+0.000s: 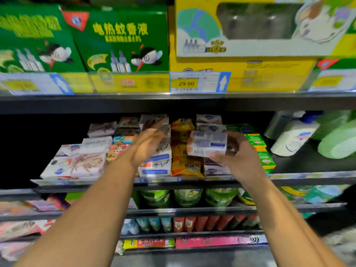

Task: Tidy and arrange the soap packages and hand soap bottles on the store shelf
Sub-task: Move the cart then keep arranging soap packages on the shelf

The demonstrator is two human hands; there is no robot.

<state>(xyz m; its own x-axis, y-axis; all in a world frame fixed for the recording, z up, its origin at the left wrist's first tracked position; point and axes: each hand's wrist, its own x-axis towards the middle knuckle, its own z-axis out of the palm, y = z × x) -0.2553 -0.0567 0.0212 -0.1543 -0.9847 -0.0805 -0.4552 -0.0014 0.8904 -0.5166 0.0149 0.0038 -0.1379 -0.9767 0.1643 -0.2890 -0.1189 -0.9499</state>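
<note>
Right hand (238, 151) gripping white soap package (208, 143) above shelf (308, 177), left hand (148, 143) fingers extended, blurred, over stacked soap packages (156, 162), white hand soap bottle (292, 137) far right

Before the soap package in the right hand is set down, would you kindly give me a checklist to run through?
1. Right hand grips the white soap package: ok.
2. Left hand free, fingers open, in front of the blue-and-white stack: ok.
3. Room on the white packages beneath: cannot tell, the held package hides their top.
4. Yellow packs in their own column, beside that spot: ok.
5. Hand soap bottle upright: not ok, it looks tilted.
</note>
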